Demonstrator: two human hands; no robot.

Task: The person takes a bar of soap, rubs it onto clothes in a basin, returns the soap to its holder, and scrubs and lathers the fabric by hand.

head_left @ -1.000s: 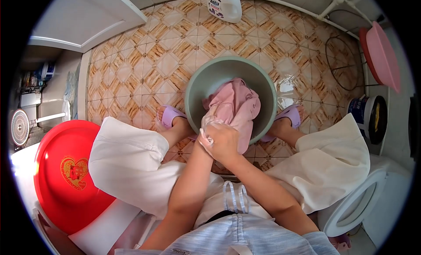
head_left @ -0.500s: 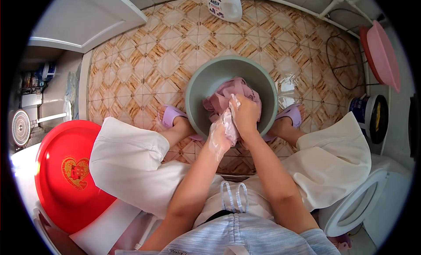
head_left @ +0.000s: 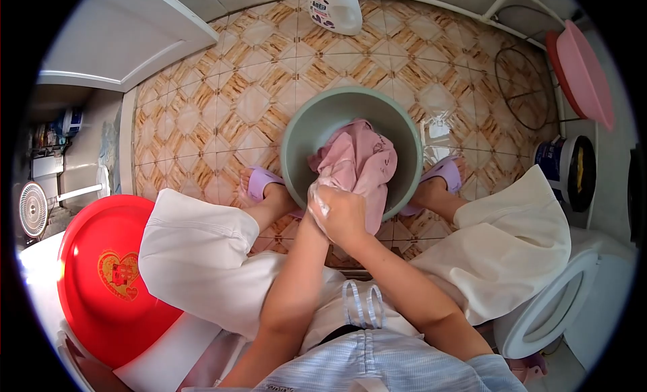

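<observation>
A pink garment (head_left: 360,156) with small dark lettering lies bunched in a grey-green bucket (head_left: 288,136) and reaches up to the near rim. My right hand (head_left: 345,215) is closed at the garment's near end, crossing over the other hand. White suds sit about the knuckles where the two hands meet. Beneath it, my left hand (head_left: 317,213) is pressed against the same bunched cloth; its fingers are mostly hidden.
Lilac slippers (head_left: 259,183) flank the bucket on the tiled floor (head_left: 236,116). A white detergent bottle (head_left: 335,11) stands beyond it. To the left is a red basin (head_left: 94,311); on the right are a pink basin (head_left: 586,75), a dark tub (head_left: 566,170) and a white round-doored machine (head_left: 539,324).
My right hand has come down and toward me, over the left hand. The garment now hangs looser and more spread out in the bucket, with its lettering more visible.
</observation>
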